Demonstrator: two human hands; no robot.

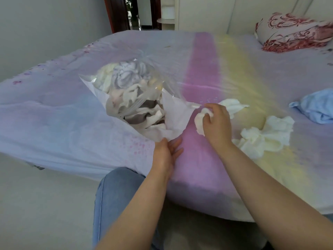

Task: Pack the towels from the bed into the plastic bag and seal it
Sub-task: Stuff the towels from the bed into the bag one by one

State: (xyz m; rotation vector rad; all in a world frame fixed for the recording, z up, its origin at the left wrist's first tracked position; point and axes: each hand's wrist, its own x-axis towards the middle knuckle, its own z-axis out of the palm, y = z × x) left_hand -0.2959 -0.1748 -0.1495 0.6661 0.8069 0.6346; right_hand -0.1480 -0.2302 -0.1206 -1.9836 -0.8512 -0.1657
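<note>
Towel (200, 121) — small, white, fluffy — bunched in the curled fingers (210, 114) of the right hand (216, 121), just beside the mouth of the plastic bag (176, 112). Left hand (165, 154): fingers nearly straight and loosely spread, thumb against the bag's lower rim, which it holds up. Bag: clear, crinkled film lying on its side on the bed (54, 112), mouth toward the person, stuffed with crumpled white, cream and grey towels (129, 87). Beyond the right hand lie loose towels — one white (232, 105), a larger cream heap (266, 136), a blue one (317, 107) farther right. Patterned pillow (292, 31) at the bed's far corner.
</note>
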